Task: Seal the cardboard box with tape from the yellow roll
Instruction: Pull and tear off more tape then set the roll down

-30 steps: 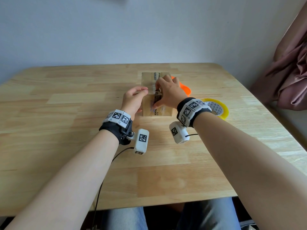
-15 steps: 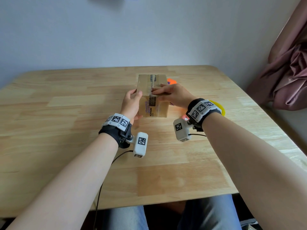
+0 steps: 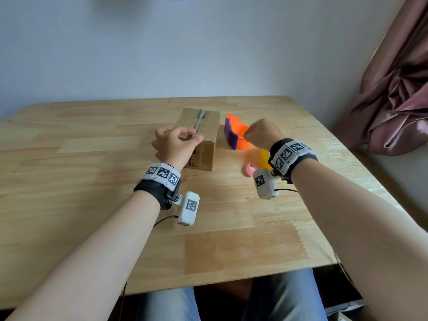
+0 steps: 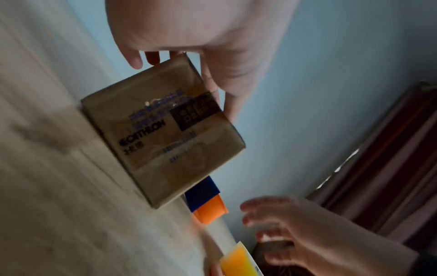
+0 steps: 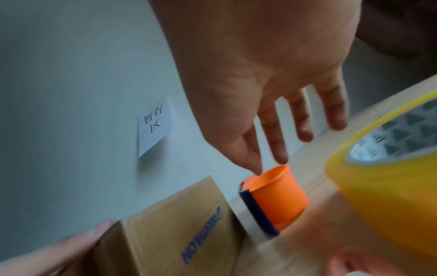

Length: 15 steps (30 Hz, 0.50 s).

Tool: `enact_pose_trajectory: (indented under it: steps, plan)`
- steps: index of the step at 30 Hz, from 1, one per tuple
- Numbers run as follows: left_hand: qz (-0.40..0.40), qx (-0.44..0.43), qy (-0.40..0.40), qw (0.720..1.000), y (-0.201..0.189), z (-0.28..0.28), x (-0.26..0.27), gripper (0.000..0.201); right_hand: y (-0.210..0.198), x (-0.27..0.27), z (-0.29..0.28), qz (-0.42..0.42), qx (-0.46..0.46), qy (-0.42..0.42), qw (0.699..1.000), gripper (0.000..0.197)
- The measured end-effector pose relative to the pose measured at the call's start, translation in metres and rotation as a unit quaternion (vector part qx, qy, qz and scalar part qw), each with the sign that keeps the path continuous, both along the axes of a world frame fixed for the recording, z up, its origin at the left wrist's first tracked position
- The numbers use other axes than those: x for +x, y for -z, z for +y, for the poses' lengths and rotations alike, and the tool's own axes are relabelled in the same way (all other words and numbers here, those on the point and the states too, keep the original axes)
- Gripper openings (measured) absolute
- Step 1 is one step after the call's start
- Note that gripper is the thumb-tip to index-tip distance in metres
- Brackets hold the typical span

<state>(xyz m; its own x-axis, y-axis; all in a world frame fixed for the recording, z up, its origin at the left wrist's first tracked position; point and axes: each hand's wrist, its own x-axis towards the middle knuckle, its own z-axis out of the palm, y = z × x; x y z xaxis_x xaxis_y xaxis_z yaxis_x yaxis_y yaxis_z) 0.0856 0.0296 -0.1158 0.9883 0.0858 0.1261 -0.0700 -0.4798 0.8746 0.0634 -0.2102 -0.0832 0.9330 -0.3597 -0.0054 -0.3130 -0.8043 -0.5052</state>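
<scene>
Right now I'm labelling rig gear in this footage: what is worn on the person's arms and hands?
Both forearms are bare, no sleeves or gloves. Each wrist carries a black strap under a white band printed with square black-and-white markers. A small white camera block with one marker hangs below the left hand, trailing a thin black cable; its twin hangs below the right hand.
</scene>
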Motion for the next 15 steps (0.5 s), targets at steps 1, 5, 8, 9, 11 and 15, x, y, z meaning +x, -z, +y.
enact_pose_trajectory:
  steps: [1, 5, 8, 9, 11, 15]
  plan:
    - [0.016, -0.008, 0.001, 1.000, 0.003, -0.003, 0.001, 0.027, 0.005, -0.002, -0.008, 0.033, -0.040, 0.014, 0.999, 0.027]
    - [0.035, -0.067, -0.034, 0.997, 0.004, -0.017, 0.008, 0.037, 0.022, -0.013, -0.027, 0.159, -0.160, 0.060, 0.972, 0.058]
    - [0.050, -0.072, -0.073, 0.993, -0.002, -0.026, 0.013, 0.042, 0.023, -0.023, -0.032, 0.152, -0.090, 0.065, 0.982, 0.072]
    - [0.058, -0.074, -0.082, 0.992, -0.005, -0.030, 0.012, 0.046, 0.025, -0.025, -0.034, 0.140, -0.063, 0.063, 0.986, 0.071]
    - [0.075, -0.068, -0.094, 0.990, -0.010, -0.035, 0.010, 0.056, 0.024, -0.030, -0.033, 0.104, -0.047, 0.066, 0.991, 0.067]
    - [0.058, -0.081, -0.126, 0.987, -0.021, -0.041, 0.003, 0.049, 0.012, -0.029, -0.027, -0.001, -0.008, 0.093, 0.996, 0.045]
